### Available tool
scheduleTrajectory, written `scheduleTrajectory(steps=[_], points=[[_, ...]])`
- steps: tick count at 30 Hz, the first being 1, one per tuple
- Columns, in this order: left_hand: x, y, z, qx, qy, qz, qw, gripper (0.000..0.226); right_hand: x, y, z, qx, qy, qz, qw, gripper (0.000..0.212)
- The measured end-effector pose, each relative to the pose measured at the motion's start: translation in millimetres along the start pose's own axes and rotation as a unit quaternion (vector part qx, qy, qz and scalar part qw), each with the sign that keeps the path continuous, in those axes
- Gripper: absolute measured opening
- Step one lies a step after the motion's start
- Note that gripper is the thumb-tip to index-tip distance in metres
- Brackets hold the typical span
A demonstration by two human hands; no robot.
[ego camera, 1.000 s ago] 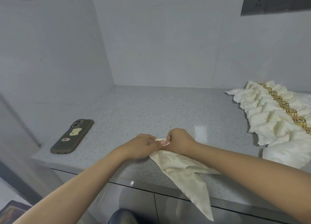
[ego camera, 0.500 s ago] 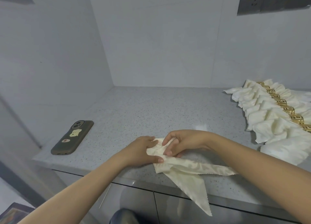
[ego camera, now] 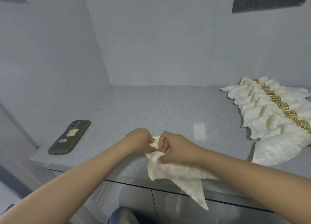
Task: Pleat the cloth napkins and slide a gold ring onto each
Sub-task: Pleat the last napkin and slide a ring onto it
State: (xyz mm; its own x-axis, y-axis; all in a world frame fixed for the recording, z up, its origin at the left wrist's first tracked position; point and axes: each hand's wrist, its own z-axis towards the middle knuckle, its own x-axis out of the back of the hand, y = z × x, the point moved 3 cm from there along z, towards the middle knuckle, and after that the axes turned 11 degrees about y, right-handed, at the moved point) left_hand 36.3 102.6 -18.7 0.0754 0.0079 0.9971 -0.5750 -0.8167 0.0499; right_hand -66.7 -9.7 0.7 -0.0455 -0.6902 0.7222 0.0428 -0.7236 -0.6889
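While both hands bunched the top of the napkin (ego camera: 170, 169) at the near edge of the table (ego camera: 159, 109), the risk sat plainly in the loose cloth below. The left hand (ego camera: 140, 140) had its grip pinched on the gathered end, fingers curled round the folds, and the right hand (ego camera: 174, 149) pinched the same bunch just beside it, thumb pressing the cloth lower down. A long pointed tail hung over the table's front edge, unsupported, and that weight looked likely to drag the pleats open if either pinch eased. The fabric appeared smooth and slippery, so folds could slide over one another and come out uneven. No loose ring showed near the hands; reaching for one would probably leave a single hand holding everything, and that was the moment the bunch might spring apart. Well off to the right lay the finished napkins (ego camera: 262, 116) in a row, each wearing a gold ring (ego camera: 276, 99). A phone (ego camera: 69, 137) rested to the left, well apart from the work.
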Motion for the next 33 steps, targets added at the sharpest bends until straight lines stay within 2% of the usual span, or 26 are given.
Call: scheduleTrajectory(steps=[5,8,10,13,16,18,22,25,28,33], points=[[3,-4,6,0.002,0.022,-0.025,0.999,0.039,-18,-16,-18,0.0,-0.175,0.125,0.977,0.034],[-1,-5,7,-0.02,0.014,-0.013,1.0,0.037,-39,-14,-31,0.006,-0.215,0.157,0.964,0.037],[-4,-8,7,-0.024,0.017,-0.009,1.0,0.037,-44,-11,-32,0.015,-0.18,0.17,0.969,0.031],[-9,-13,4,-0.028,0.029,-0.023,0.999,0.032,-37,-4,-22,0.016,-0.07,0.183,0.981,0.022],[-15,-16,-3,-0.028,0.042,-0.067,0.997,0.054,-23,8,-7,0.015,0.026,0.164,0.986,0.022],[-19,-18,-10,-0.023,0.057,-0.096,0.993,0.061,-18,19,1,0.01,0.062,0.165,0.984,0.025],[-23,-17,-24,-0.043,0.041,-0.109,0.992,0.068,-15,34,12,-0.007,0.094,0.145,0.985,0.026],[-23,-19,-32,-0.07,-0.01,-0.103,0.992,0.075,-14,35,21,0.041,0.107,0.068,0.991,0.022],[-23,-21,-34,-0.08,-0.02,-0.1,0.992,0.073,-20,35,31,0.09,0.094,-0.033,0.991,0.022],[-22,-17,-37,-0.073,-0.027,-0.13,0.988,0.065,-22,36,41,0.048,0.125,-0.064,0.989,0.006]])
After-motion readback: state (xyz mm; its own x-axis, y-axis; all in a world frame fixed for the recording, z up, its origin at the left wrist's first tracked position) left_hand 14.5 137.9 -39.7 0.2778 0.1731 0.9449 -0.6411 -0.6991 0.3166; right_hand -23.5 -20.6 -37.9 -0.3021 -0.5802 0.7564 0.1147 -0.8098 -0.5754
